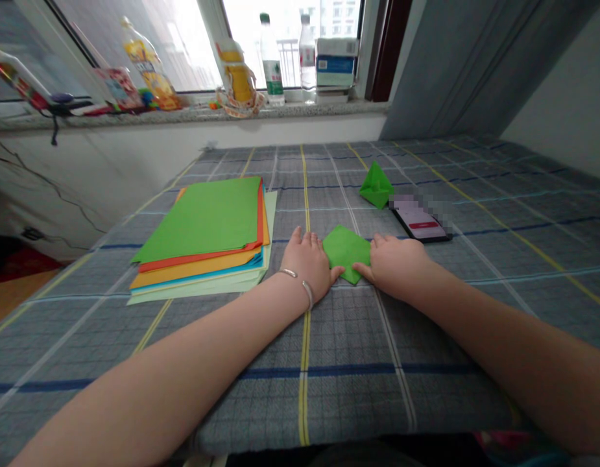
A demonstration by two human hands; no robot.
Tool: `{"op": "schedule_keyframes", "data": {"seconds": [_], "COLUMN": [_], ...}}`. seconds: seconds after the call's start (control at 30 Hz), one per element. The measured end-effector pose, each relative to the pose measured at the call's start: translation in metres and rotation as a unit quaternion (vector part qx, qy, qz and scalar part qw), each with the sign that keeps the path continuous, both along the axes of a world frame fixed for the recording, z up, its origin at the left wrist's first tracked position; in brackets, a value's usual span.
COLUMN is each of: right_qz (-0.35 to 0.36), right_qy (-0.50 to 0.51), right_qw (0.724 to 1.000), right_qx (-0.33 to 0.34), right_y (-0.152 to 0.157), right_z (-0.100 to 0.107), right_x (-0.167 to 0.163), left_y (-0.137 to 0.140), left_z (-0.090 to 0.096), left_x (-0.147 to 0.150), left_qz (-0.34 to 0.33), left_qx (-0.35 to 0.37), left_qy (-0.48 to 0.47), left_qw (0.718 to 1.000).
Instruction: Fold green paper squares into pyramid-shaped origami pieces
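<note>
A small piece of green folded paper lies on the checked tablecloth between my two hands, its outline many-sided with a point toward me. My left hand, with a silver bangle at the wrist, grips its left edge; the thumb rests at the near left side. On the opposite edge, my right hand holds the paper with its thumb at the near right side and fingers at the right corner. What the fingertips do beneath the edges is hidden. Farther back stands a finished-looking green folded paper shape with a peaked top.
A stack of coloured paper lies left of my hands, green sheet on top. A phone lies beyond my right hand. Bottles, a box and a yellow container stand on the windowsill behind the table.
</note>
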State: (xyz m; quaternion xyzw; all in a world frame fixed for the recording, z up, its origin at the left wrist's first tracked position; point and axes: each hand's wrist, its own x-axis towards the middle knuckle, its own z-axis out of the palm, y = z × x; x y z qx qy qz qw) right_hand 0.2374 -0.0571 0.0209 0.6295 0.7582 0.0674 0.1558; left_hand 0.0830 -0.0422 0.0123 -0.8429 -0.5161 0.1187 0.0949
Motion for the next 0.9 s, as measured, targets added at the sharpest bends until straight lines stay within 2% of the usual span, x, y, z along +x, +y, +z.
{"op": "schedule_keyframes", "data": {"seconds": [0.17,0.33,0.4,0.67,0.9], "right_qz": [0.007,0.018,0.020,0.043,0.087], "right_qy": [-0.007,0.039,0.062,0.131,0.181], "right_qw": [1.000,0.999,0.996,0.985,0.977], "right_qx": [-0.003,0.032,0.053,0.107,0.074], "right_y": [0.000,0.001,0.004,0.020,0.024], "right_z": [0.000,0.000,-0.002,-0.017,-0.033], "right_x": [0.007,0.017,0.021,0.021,0.022], "left_y": [-0.002,0.006,0.012,0.034,0.035], "left_z": [0.001,-0.010,-0.017,-0.031,-0.034], "left_x": [-0.002,-0.011,-0.015,-0.018,-0.018], "left_qz": [0.001,-0.052,-0.030,0.006,-0.002], "left_qx": [0.019,0.073,0.097,0.059,0.042], "left_qy": [0.001,-0.103,-0.146,-0.231,-0.267], "left_qw": [1.000,0.991,0.984,0.971,0.963]}}
